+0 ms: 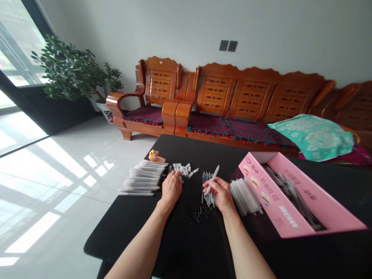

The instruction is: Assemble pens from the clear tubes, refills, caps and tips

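In the head view my right hand (222, 193) is closed around a slim white pen (212, 180), its pointed end tilted up and away. Below that hand lies a bunch of thin pen refills (205, 182). My left hand (171, 189) has its fingers bent together beside the small white pen parts (182, 169); a tiny pale bit shows at the fingertips, too small to name. To its left are stacked white pens (142, 178) with dark ends. Small black pen parts (197, 213) lie loose between my forearms. White tubes (245, 197) form a pile right of my right hand.
A long pink box (269, 193) holding dark slender pieces stands on the right of the black table (186, 248). A small yellow figurine (153, 155) sits at the back left edge. Beyond the table are wooden seats (215, 97) and a potted plant (75, 71).
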`<action>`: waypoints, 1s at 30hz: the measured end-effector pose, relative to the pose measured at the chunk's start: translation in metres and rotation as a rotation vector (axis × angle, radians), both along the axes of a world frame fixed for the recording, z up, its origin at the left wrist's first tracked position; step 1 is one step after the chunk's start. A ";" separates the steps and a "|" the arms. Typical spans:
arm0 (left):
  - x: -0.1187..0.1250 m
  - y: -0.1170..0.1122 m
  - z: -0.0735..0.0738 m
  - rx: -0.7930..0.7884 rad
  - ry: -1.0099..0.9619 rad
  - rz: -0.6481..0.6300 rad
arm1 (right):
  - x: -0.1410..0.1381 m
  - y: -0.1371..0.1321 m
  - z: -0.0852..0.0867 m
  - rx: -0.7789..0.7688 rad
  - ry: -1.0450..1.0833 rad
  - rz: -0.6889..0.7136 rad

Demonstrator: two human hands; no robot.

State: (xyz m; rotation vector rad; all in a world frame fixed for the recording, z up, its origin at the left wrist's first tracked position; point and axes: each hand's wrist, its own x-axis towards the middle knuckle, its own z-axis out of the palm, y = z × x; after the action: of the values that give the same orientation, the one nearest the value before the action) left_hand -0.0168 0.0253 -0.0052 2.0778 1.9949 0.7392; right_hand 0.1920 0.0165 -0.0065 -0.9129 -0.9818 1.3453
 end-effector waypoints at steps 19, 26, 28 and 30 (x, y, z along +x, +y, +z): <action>0.011 0.011 0.003 -0.046 -1.433 -0.127 | -0.017 -0.013 0.011 0.465 -0.971 -0.051; 0.009 0.012 0.002 -0.089 -1.566 -0.135 | -0.019 -0.015 0.013 0.478 -0.930 -0.026; 0.010 0.011 0.002 -0.099 -1.554 -0.149 | -0.018 -0.015 0.013 0.484 -0.950 -0.019; 0.011 0.010 0.003 -0.106 -1.535 -0.157 | -0.018 -0.015 0.012 0.493 -0.981 -0.017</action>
State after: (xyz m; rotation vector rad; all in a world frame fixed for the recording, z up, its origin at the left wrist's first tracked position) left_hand -0.0059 0.0356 -0.0019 0.8665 0.8968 1.4575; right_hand 0.1740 0.0019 0.0054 -1.1880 -1.9301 0.5214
